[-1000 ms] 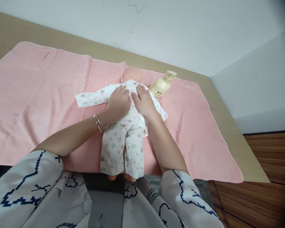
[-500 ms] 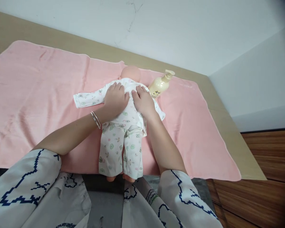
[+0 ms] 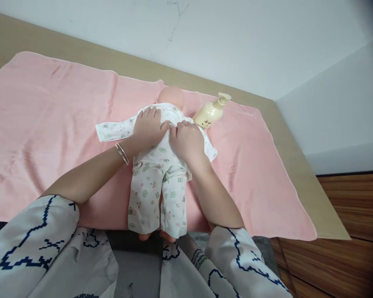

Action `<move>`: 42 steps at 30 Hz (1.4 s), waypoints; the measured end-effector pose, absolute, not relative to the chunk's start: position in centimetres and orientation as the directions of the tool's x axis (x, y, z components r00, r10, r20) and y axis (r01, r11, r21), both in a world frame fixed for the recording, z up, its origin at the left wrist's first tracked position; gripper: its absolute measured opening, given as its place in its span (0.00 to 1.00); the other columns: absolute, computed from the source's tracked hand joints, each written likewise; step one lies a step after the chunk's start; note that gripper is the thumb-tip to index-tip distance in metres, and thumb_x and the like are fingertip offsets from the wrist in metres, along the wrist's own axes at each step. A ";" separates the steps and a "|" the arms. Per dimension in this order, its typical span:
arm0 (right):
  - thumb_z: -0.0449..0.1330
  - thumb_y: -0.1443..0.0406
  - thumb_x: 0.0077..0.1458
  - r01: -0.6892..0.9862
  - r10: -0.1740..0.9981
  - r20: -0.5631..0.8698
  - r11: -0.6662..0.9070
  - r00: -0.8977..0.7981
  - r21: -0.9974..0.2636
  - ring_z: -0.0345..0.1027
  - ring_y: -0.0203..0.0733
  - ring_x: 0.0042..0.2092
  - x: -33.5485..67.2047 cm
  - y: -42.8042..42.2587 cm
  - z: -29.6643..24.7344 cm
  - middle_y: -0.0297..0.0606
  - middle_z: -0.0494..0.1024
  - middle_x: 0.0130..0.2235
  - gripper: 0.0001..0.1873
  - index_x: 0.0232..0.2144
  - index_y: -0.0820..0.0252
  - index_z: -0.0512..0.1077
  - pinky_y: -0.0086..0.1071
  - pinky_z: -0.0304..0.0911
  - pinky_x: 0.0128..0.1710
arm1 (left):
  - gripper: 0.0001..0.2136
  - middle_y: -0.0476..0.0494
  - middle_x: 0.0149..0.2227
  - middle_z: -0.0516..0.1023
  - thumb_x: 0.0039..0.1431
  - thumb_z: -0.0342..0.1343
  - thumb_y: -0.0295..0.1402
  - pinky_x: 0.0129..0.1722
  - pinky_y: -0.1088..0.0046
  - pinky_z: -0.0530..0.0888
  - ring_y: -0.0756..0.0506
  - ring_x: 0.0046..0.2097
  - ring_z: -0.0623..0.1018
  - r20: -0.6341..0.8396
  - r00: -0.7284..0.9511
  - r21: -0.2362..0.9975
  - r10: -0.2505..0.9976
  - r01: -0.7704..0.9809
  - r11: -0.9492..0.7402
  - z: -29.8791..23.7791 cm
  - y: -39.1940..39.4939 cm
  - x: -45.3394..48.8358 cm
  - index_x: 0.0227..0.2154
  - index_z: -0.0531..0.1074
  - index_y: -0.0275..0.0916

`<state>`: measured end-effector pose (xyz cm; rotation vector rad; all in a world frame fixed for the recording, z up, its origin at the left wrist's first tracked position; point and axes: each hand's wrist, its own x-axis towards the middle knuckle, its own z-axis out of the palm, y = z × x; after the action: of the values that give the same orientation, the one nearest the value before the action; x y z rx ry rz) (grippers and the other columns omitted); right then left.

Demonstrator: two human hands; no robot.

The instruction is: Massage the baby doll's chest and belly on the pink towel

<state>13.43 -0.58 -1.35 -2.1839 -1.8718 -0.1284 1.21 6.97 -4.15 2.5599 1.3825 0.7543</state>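
The pale-yellow pump bottle (image 3: 209, 114), contents not distinguishable from its wall, is on the pink cloth (image 3: 251, 165) between one and two o'clock from the right hand (image 3: 188, 138). The clothed doll (image 3: 166, 155) lies directly beneath both hands, head toward twelve, feet toward six. The left hand (image 3: 148, 127) rests palm-down, thumb and fingers apart; the right's fingers curl on the shirt (image 3: 160, 153), whether pinching it I cannot tell.

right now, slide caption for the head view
Left hand and right hand resting on a clothed doll, pink cloth beneath.
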 end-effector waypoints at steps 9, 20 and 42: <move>0.46 0.53 0.68 0.929 0.971 0.194 -0.059 0.138 -0.365 0.52 0.58 0.73 16.2 1.8 -3.2 0.58 0.62 0.69 0.34 0.66 0.73 0.61 0.55 0.43 0.73 | 0.21 0.29 0.65 0.69 0.71 0.47 0.39 0.71 0.51 0.56 0.34 0.69 0.65 0.371 0.398 0.404 0.839 0.745 -0.532 -5.3 6.7 1.6 0.61 0.66 0.33; 0.44 0.55 0.68 0.931 0.961 0.195 -0.119 0.195 -0.345 0.50 0.60 0.73 15.1 1.0 -3.0 0.63 0.61 0.69 0.34 0.63 0.76 0.63 0.60 0.41 0.72 | 0.24 0.17 0.62 0.70 0.69 0.43 0.30 0.66 0.50 0.64 0.31 0.64 0.72 0.334 0.543 0.209 0.771 0.755 -0.622 -2.7 2.9 1.2 0.60 0.68 0.18; 0.40 0.55 0.71 0.944 0.965 0.212 -0.083 0.157 -0.320 0.57 0.61 0.70 14.9 0.5 -2.9 0.63 0.68 0.64 0.30 0.56 0.73 0.70 0.58 0.48 0.70 | 0.23 0.19 0.58 0.74 0.71 0.42 0.33 0.64 0.53 0.67 0.30 0.62 0.73 0.277 0.567 0.212 0.776 0.751 -0.625 -2.0 4.4 0.8 0.53 0.74 0.17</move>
<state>14.87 0.54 -2.88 -2.0628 -1.8195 0.0753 0.79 4.41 -2.00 2.7178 1.3262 0.5334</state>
